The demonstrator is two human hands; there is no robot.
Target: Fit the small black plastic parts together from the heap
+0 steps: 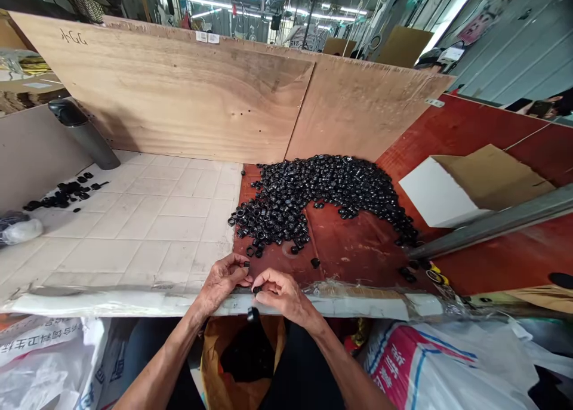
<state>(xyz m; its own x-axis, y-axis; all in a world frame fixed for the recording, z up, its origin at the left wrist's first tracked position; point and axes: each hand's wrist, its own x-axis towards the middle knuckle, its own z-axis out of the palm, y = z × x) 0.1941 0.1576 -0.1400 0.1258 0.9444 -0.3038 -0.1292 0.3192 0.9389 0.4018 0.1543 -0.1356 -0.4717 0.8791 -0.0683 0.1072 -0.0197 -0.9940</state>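
Observation:
Near the bench's front edge my left hand (227,280) pinches a small black ring-shaped part (246,265) between thumb and fingers. Close beside it, my right hand (283,295) has its thumb and fingertips closed on another small black part (256,290), mostly covered by the fingers. A further black piece (253,314) shows just below the hands, in front of the edge, over an open yellow-brown bag (210,357) with black contents. Beyond my hands lies a large heap of small black ring-shaped parts (286,204) on the red board (353,255).
A wooden panel (201,93) closes off the back. Left stand a dark grey bottle (96,138) and scattered black pieces (65,195). Right are an open white carton (441,192), a metal bar (496,222) and yellow-handled scissors (436,276). White printed sacks (452,362) lie below.

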